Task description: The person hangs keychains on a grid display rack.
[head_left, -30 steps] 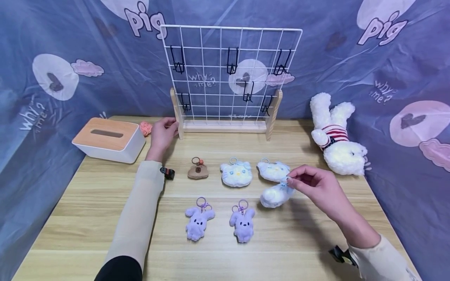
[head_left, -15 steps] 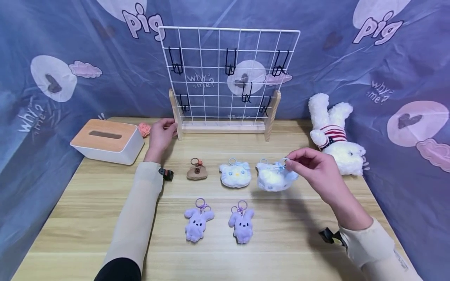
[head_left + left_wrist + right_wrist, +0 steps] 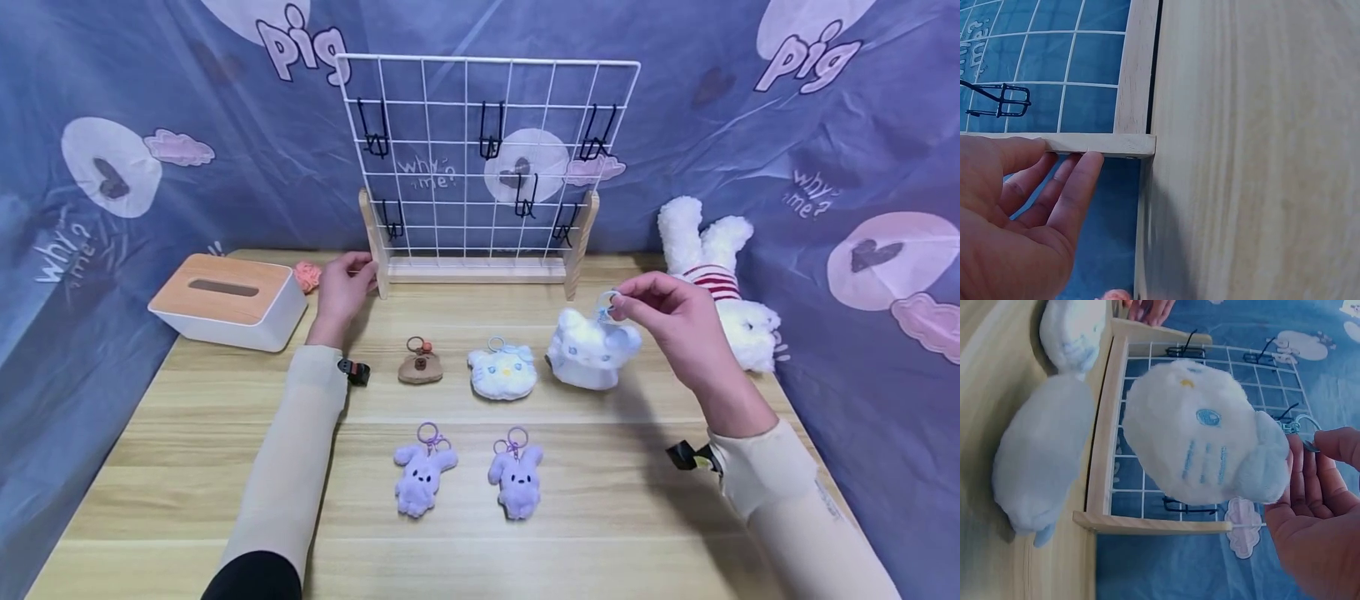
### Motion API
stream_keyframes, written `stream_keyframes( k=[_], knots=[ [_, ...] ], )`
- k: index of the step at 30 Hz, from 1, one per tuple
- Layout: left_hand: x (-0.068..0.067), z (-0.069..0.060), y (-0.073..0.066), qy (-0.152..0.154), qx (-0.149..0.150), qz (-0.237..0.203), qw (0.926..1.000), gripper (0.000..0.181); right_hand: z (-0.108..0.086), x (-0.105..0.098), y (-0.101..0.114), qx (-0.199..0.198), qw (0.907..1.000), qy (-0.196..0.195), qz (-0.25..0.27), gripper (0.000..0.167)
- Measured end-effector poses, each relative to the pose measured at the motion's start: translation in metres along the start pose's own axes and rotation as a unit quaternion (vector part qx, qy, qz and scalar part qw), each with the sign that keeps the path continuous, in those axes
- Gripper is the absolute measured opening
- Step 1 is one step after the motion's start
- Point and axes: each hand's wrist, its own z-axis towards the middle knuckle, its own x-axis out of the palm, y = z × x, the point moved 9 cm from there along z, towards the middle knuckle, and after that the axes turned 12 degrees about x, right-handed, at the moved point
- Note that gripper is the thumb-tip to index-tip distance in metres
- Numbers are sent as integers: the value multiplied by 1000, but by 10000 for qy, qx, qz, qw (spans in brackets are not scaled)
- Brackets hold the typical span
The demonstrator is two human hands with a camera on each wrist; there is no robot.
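My right hand (image 3: 675, 329) pinches the blue ring (image 3: 606, 303) of a white plush cat-head keychain (image 3: 592, 348), which hangs above the table in front of another white one. In the right wrist view the held plush (image 3: 1197, 431) shows its embroidered face and a blue bow. My left hand (image 3: 343, 292) touches the left wooden foot (image 3: 375, 250) of the white wire rack (image 3: 480, 264); in the left wrist view its fingertips (image 3: 1092, 159) rest against the wood. A white cat-head keychain (image 3: 502, 373), a brown one (image 3: 420, 367) and two purple rabbit keychains (image 3: 417, 483) lie on the table.
Several black hooks (image 3: 491, 137) hang on the rack. A tissue box (image 3: 225, 304) and a coral-coloured object (image 3: 307, 276) are at the left. A white plush toy in a striped shirt (image 3: 716, 283) lies at the back right, partly behind my right hand.
My right hand has moved up and away from me, lifting the white keychain off toward the rack side; its face has come into view. My left hand stays at the rack's foot.
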Motion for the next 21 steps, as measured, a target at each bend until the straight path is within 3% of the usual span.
stream_keyframes(
  k=[8, 21],
  knots=[
    [0, -1, -1, 52, -22, -26, 10000, 35, 18, 0, -6, -112, 9987, -12, 504, 4],
    [-1, -1, -2, 29, 40, -63, 10000, 34, 44, 6, -12, -159, 9986, 19, 504, 4]
  ],
)
